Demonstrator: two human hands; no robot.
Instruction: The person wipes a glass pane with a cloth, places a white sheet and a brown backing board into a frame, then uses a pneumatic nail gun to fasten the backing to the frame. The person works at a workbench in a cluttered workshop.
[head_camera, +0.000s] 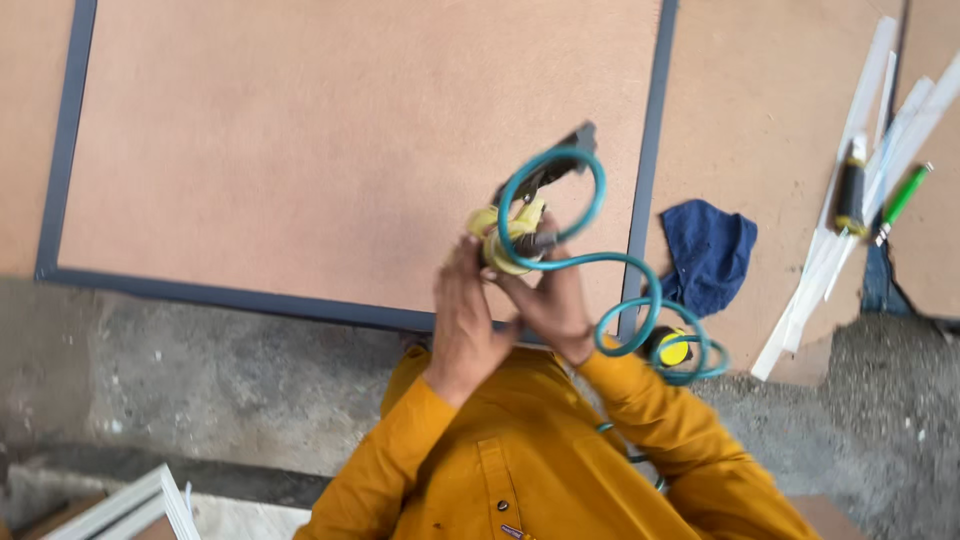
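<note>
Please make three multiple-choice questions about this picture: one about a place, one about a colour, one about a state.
1. Where does the blue cloth lie?
A. on the board right of the dark frame
B. on the person's shoulder
C. inside the frame

2. What colour is the coiled hose?
A. red
B. teal
C. white

3. How is the yellow-bodied tool held?
A. by the left hand alone
B. lying untouched on the board
C. between both hands

Answers: 1 A, the cloth rests outside the frame's right bar. 2 B, its loops are blue-green. 3 C, the left hand and right hand both close around it.
</note>
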